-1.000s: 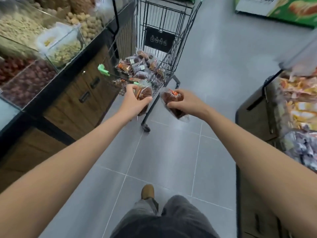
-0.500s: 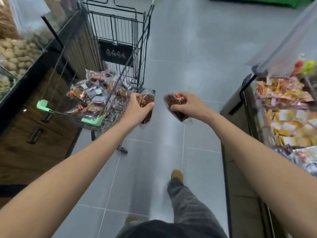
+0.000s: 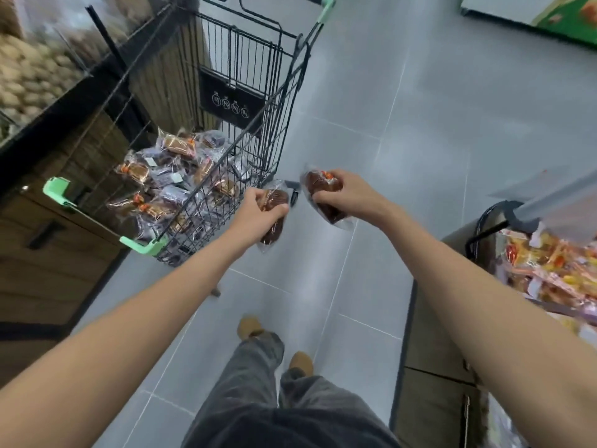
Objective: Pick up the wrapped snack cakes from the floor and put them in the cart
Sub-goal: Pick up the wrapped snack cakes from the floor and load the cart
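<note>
- The left hand [image 3: 258,211], at the centre of the frame, curls thumb and fingers around a wrapped snack cake [image 3: 273,232]: a dark brown, rounded block in crinkly clear film, held just beside the cart's wire side.
- The right hand [image 3: 352,197], close by, grips a second snack cake [image 3: 323,187] in the same glossy wrap, tilted above the floor.
- The cart [image 3: 252,56], black wire mesh with mint-green plastic corners [image 3: 145,247], fills the upper left.
- A heap of wrapped cakes [image 3: 168,182] lies jumbled and shiny in its basket.
- The floor [image 3: 420,150] is smooth grey tile with thin pale joints.
</note>
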Tool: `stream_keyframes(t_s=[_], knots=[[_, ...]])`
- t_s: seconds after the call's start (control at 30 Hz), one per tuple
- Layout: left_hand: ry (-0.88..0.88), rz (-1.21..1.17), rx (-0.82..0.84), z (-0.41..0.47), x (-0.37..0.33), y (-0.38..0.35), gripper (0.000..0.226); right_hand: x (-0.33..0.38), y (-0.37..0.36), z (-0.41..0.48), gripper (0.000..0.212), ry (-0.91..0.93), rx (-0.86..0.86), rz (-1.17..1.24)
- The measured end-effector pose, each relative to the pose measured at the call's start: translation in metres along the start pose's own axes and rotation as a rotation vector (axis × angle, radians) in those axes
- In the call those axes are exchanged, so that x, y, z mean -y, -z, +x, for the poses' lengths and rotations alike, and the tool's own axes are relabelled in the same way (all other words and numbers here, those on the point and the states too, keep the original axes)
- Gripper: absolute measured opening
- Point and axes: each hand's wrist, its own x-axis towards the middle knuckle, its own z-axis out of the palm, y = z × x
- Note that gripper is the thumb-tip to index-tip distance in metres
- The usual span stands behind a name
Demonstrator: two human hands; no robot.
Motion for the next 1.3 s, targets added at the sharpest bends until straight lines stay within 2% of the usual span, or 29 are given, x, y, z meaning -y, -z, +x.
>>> stream_keyframes(t_s=[0.17,0.4,0.63,0.8,0.97,1.13,1.23,1.3], knots=[[0.056,-0.088,-0.092,0.049,0.011,0.041,0.042,0.027,-0.016,0.075,0.023,0.053,0.106,-0.078],[0.074,-0.213,-0.357,0.125,0.03,0.123,0.039,0.091,-0.052,0.191,0.03,0.123,0.283,-0.2],[0.187,-0.26,-0.557,0.172,0.069,0.223,0.045,0.172,-0.108,0.286,0.033,0.186,0.447,-0.299],[0.306,-0.299,-0.665,0.176,0.103,0.264,0.04,0.205,-0.164,0.331,0.05,0.216,0.625,-0.361],[0.492,-0.403,-0.733,0.169,0.137,0.265,0.045,0.203,-0.227,0.368,0.045,0.226,0.794,-0.479],[0.725,-0.595,-0.712,0.179,0.157,0.241,0.049,0.176,-0.279,0.4,0.06,0.181,0.988,-0.655],[0.822,-0.72,-0.752,0.203,0.161,0.22,0.05,0.159,-0.295,0.417,0.066,0.195,1.025,-0.768],[0.872,-0.763,-0.765,0.224,0.164,0.206,0.043,0.147,-0.302,0.429,0.065,0.2,1.032,-0.826]])
